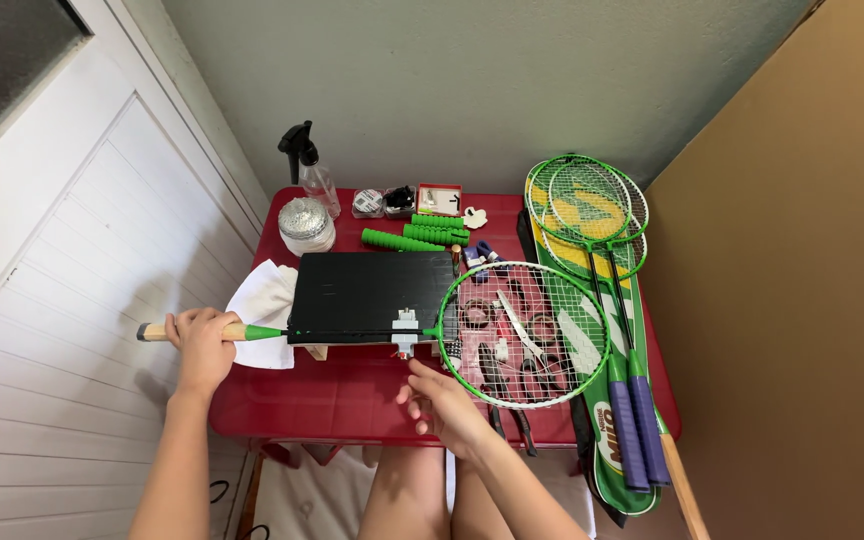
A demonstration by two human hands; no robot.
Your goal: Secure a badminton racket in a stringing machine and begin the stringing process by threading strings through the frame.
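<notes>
The head view looks down on a small red desk (352, 395) set in a corner between a white panelled door and a brown board. Across it lies a green badminton racket (522, 335), its strung head over a scatter of pliers and scissors, its thin shaft crossing a black flat case (372, 295) where a small white clamp piece (405, 330) sits on the shaft. The racket's handle is bare wood with a green cone at its top; no wrap is on it, so the re-gripping looks to be at an early stage, with the handle stripped and the covering still to go on. The left hand (200, 345) has its grip pressed together around that bare wooden handle (157, 331), off the desk's left edge. The right hand (444, 400) hovers just below the clamp piece and the racket's throat, fingers spread and holding nothing. At the right edge lie more green rackets (592, 215) with purple-wrapped handles, seemingly finished, on a green racket bag. At the back stand a spray bottle (310, 170), a round lidded jar (306, 225), a few green ribbed handle sleeves (422, 236) and small tape rolls. A white cloth (267, 300) lies beside the case, under the green cone.
</notes>
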